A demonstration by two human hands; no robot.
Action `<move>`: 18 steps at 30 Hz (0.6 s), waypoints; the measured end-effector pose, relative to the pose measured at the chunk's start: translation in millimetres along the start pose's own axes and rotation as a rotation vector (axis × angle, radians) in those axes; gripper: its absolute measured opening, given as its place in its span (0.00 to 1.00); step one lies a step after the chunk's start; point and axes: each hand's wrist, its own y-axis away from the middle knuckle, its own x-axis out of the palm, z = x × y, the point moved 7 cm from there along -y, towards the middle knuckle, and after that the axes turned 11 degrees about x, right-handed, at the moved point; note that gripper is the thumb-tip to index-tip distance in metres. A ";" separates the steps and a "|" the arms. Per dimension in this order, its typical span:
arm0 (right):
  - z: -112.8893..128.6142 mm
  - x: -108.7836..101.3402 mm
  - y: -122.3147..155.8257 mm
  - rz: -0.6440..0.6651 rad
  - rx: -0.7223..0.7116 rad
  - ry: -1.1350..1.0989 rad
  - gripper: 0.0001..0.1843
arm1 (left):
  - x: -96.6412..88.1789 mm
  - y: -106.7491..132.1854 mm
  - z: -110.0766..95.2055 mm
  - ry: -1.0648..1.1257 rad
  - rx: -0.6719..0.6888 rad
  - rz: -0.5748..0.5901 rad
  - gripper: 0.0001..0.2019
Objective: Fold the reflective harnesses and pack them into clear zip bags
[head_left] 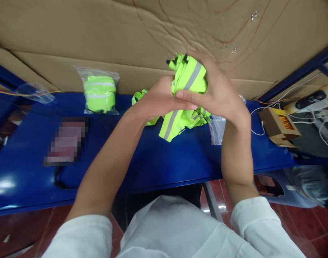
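Both my hands hold a bundle of neon yellow-green vest with grey reflective stripes (189, 77) above the blue table (158, 157). My left hand (160, 98) presses against the bundle's left side, fingers closed over it. My right hand (220, 91) wraps round it from the right, fingers reaching across the front. A loose end of the vest (170, 125) hangs down to the table. A clear plastic bag (218, 129) lies under my right wrist.
A packed vest in a clear bag (100, 91) stands at the back left against the cardboard wall (99, 32). An empty clear bag (34, 92) lies far left. A small cardboard box (278, 125) and white cables (312, 118) sit at the right.
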 end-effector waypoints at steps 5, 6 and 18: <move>-0.9 -7.2 -3.4 -0.125 0.053 -0.051 0.22 | 2.3 0.0 6.8 0.079 -0.066 0.045 0.25; -1.2 -9.0 -3.4 -0.141 0.067 -0.055 0.20 | 4.6 0.1 10.8 0.110 -0.086 0.080 0.24; -3.5 -14.7 -1.3 -0.268 0.087 -0.280 0.09 | 28.9 2.3 27.4 0.254 -0.139 0.159 0.20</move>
